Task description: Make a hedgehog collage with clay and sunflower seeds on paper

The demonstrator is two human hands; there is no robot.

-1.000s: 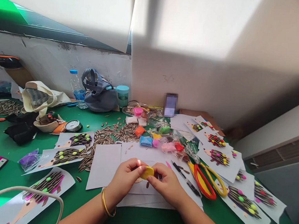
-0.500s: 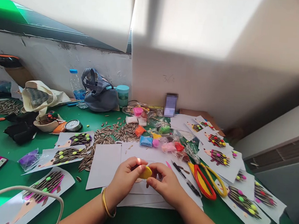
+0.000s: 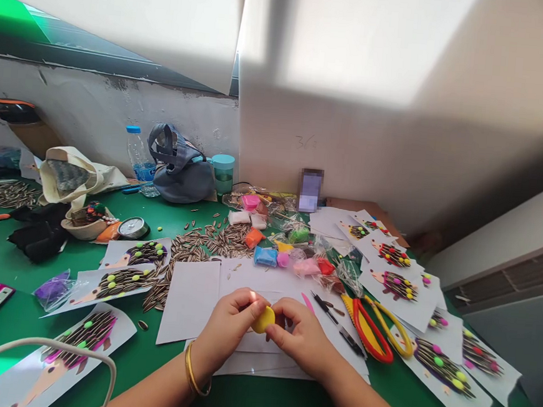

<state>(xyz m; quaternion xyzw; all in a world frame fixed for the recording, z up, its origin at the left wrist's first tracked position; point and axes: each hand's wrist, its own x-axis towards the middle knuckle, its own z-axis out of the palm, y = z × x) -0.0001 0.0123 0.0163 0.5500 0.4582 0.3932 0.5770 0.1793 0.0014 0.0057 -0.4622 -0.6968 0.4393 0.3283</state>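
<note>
A flattened round piece of yellow modelling clay (image 3: 265,320) is between my two hands, over the white paper sheets (image 3: 189,300). My left hand (image 3: 224,325), with a gold bangle at its wrist, pinches the clay's left side between thumb and fingers. On the other side, the curled fingers and thumb of my right hand (image 3: 305,338) close on its right edge. Just right of my right hand lie a black pen (image 3: 337,321) and red-and-yellow scissors (image 3: 374,331). Part of the paper beneath is hidden by my hands.
Sunflower seeds (image 3: 193,244) are heaped behind the paper, beside several bagged clay lumps (image 3: 266,257). Finished hedgehog pictures lie left (image 3: 128,286) and right (image 3: 394,285). A phone (image 3: 310,191) leans on the wall. A white cable (image 3: 54,342) arcs at front left.
The yellow clay has turned to show its round face more fully. My right hand has come slightly closer, its fingers now at the clay's edge.
</note>
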